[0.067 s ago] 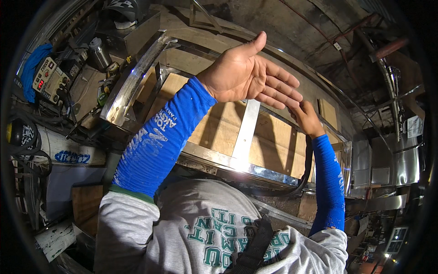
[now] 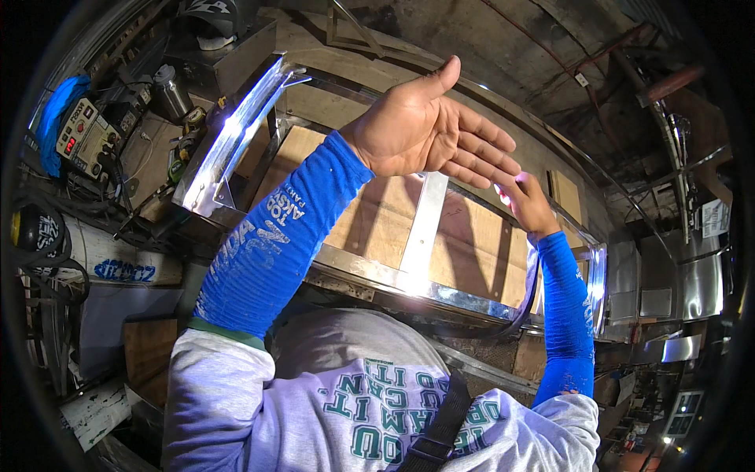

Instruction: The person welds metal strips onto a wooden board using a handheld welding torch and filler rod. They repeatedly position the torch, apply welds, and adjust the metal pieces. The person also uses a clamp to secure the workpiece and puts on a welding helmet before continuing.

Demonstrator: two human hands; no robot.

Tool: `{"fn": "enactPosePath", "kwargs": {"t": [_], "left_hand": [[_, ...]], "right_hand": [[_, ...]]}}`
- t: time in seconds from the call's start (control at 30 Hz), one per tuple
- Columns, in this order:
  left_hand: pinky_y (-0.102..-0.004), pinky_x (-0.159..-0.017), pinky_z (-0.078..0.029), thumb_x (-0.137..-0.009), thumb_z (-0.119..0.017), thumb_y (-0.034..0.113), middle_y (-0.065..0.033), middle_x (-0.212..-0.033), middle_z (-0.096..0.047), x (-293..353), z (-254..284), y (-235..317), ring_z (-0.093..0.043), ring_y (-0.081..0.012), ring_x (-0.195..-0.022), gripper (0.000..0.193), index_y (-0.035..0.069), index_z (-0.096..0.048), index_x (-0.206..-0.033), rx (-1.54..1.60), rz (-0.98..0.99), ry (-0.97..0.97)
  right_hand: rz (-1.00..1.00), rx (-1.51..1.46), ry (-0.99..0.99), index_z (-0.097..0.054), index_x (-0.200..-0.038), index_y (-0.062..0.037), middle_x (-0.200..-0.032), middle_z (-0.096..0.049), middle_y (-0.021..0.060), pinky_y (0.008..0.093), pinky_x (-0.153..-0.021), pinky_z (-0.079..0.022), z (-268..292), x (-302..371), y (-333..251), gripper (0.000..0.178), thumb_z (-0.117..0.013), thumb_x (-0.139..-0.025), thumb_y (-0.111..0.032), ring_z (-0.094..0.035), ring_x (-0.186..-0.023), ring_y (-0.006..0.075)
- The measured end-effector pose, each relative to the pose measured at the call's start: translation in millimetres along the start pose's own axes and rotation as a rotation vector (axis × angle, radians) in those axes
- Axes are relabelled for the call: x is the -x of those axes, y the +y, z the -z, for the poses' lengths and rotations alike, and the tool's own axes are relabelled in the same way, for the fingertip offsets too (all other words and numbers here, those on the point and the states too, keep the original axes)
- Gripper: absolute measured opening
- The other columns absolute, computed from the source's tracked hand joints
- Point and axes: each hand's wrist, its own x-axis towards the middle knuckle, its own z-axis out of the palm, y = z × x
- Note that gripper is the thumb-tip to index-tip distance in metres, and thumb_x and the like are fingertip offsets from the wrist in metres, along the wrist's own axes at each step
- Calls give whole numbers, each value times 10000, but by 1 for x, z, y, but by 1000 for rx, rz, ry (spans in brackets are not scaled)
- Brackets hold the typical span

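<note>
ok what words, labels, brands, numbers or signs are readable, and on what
I won't copy wording; it stands on:
Grey shirt: green letters
Left blue sleeve: white letters
Machine panel: red digits
Pale cylinder: blue writing
Black rounded thing: white writing
White sheet, helmet: too unclear

Silver flask near dark helmet

We saw a glossy metal frame, smooth wood panels, wrinkled cloth sleeves and a matt cloth shirt.
</note>
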Motion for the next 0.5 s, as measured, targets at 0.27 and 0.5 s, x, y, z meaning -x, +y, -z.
{"fn": "enactPosePath", "kwargs": {"t": [0.27, 0.5], "left_hand": [[-509, -1174, -443, -988, -77, 811, -393, -1442, -522, -6, 13, 9, -523, -476, -1386, 1146, -163, -438, -1471, -62, -208, 21], [-523, -1167, -451, -1007, -94, 789, -364, -1410, -570, -2, 15, 18, -559, -476, -1352, 1104, -148, -506, -1421, -22, -450, 179]], "right_hand": [[-144, -151, -61, -644, -941, -43, -784, -545, -36, 258, -616, -390, 6, -8, -1, 408, -578, -1078, -421, -480, -701, 72], [-106, -182, -30, -609, -870, -47, -753, -515, -34, 264, -586, -361, 6, -7, -21, 461, -575, -1076, -458, -444, -670, 68]]}}
